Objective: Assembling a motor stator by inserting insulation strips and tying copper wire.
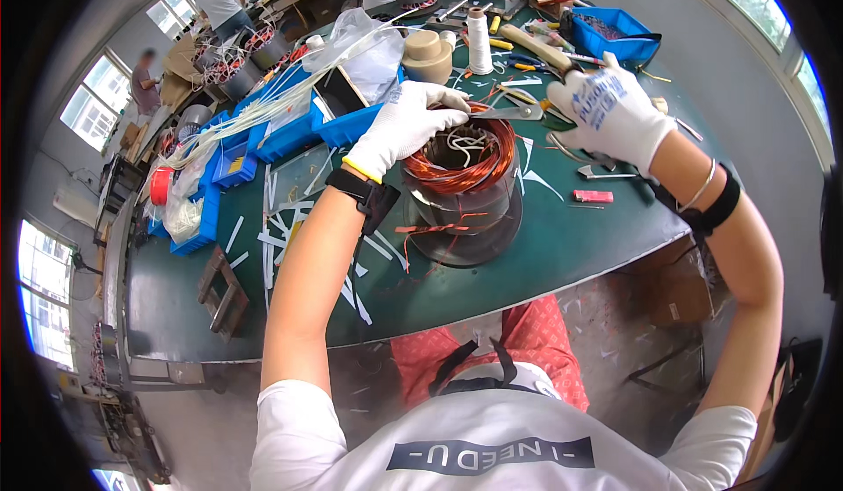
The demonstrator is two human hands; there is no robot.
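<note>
A motor stator (460, 205) with a thick ring of copper windings (452, 177) stands on a round dark base (481, 247) in front of me. White leads lie coiled in its opening. My left hand (421, 118), in a white glove, is closed at the far left rim of the windings. What its fingertips pinch is too small to make out. In my gloved right hand (610, 111) are scissors (516, 112), held to the right of the stator. Their blades point left over the far rim of the windings, close to my left fingertips. Loose copper wire ends hang at the stator's near side.
White paper strips (274, 243) litter the green table left of the stator. Beyond stand blue bins (294, 133), a white thread spool (479, 43) and a tape roll (428, 55). A blue tray (612, 36), hand tools and a pink lighter (593, 197) lie right. Other people work farther off.
</note>
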